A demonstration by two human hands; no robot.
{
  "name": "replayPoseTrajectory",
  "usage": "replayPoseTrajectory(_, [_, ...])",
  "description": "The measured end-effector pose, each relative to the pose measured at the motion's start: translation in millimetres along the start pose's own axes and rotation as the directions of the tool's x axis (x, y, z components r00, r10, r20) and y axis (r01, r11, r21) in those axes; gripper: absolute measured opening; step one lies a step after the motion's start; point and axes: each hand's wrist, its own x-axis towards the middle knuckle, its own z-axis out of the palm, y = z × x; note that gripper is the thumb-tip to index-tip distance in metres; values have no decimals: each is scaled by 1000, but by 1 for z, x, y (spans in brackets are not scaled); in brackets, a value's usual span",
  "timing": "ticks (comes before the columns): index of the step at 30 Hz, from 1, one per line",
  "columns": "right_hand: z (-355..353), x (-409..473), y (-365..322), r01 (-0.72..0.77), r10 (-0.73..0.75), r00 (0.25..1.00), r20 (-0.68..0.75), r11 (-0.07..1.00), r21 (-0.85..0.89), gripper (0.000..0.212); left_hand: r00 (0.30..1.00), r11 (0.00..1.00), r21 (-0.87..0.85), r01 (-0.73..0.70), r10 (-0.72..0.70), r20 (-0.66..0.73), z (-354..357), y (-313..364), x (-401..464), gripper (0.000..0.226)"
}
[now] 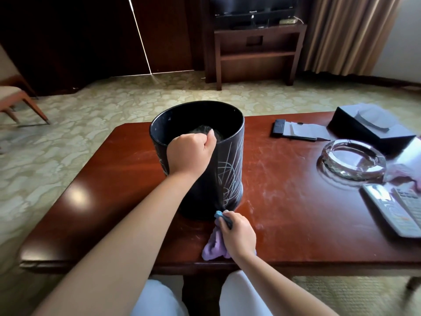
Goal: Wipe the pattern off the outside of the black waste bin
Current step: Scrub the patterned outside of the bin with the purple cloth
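One black waste bin stands upright mid-frame on the table; left hand clamps its near rim, right hand grips one purple cloth at its base. Right side: one glass ashtray, two remotes.

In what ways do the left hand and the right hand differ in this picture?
The left hand grips the rim of the black waste bin, high up; the right hand is low at the bin's base. The left hand holds no cloth; the right hand holds a purple cloth. Both have curled fingers.
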Motion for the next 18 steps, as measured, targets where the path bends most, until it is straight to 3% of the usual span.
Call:
replayPoseTrajectory(4, [-5,12,-1,-237,247,968,-35,955,178,18,998,997,-60,-53,51,-34,-2,-4,-1,47])
replayPoseTrajectory(7, [-9,15,-5,-321,358,930,-85,903,286,18,996,991,-103,-81,76,-50,-3,-5,-2,49])
replayPoseTrajectory(9, [-8,11,-4,-282,315,945,-89,922,266,16,993,988,-115,-104,97,-64,-4,-5,-4,49])
replayPoseTrajectory(13, [-2,-2,-2,-10,11,1000,-8,995,96,13,989,987,-107,-123,113,-95,-5,-4,-4,50])
replayPoseTrajectory(14, [-2,-2,-2,8,-7,1000,-8,997,79,13,989,987,-107,-122,111,-100,-5,-3,-5,50])
replayPoseTrajectory(18, [-1,-4,-6,-206,241,967,-86,931,302,11,984,984,-120,-133,116,-135,-4,-3,-8,49])
